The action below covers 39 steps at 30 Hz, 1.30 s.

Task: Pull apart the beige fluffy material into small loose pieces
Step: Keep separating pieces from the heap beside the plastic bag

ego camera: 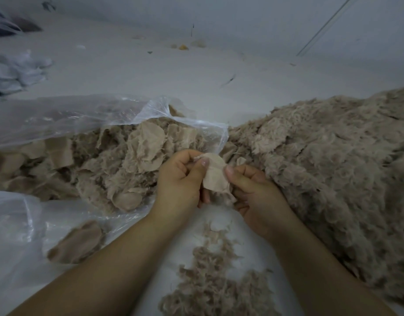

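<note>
Pinching a small beige fabric-backed fluffy scrap (216,176) between them, the left hand (181,179) and right hand (253,197) grip opposite edges above the white tabletop (196,71); it looks light, soft and easily torn, best held at its thin backing edges

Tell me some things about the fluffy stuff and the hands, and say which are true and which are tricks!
1. Both hands hold one beige piece. True: the left hand and right hand pinch the same beige piece.
2. The big fluffy pile is on the left. False: the big fluffy pile lies on the right.
3. A clear plastic bag holds beige pieces. True.
4. The floor in front of the arms is bare. False: loose fluff lies there.
</note>
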Tool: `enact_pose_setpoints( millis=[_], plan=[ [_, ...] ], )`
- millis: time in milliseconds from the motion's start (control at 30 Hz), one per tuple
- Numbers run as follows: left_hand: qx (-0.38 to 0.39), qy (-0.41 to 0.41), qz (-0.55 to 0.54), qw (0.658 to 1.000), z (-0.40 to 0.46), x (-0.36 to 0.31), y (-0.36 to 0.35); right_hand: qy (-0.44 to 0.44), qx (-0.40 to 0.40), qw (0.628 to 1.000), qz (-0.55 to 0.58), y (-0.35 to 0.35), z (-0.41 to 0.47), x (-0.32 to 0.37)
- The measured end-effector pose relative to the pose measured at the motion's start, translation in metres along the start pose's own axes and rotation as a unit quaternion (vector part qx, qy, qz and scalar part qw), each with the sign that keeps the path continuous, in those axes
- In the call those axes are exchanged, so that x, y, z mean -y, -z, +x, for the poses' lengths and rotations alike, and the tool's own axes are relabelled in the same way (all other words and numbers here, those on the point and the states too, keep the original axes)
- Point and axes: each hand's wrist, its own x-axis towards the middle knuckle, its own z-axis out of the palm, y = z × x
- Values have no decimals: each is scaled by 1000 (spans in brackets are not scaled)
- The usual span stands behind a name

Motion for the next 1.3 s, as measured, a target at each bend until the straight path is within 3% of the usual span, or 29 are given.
enact_pose_setpoints(
  millis=[200,333,600,767,967,1033,1133,1233,1300],
  plan=[
    [-15,0,-25,1000,-1,-4,-3,-2,15,999,30,-1,-1,1],
    [-3,-3,-33,999,0,-4,-5,24,72,996,-44,-1,-5,1],
    [-44,2,6,999,3,-2,-1,4,71,995,-69,2,-2,-2],
    [11,24,14,1000,3,-4,-2,5,98,995,-23,2,-5,0],
    [68,81,95,990,-3,-1,-4,-2,73,996,55,1,-4,-2],
    [103,110,75,986,-6,1,-3,-14,65,996,59,-1,-7,0],
    [190,148,89,966,-7,-3,6,-13,14,998,56,0,-4,0],
    [312,179,159,919,-10,-9,13,-7,-11,997,72,3,1,0],
    [298,163,177,924,-12,-12,11,-7,-19,997,73,4,0,0]
  ],
)
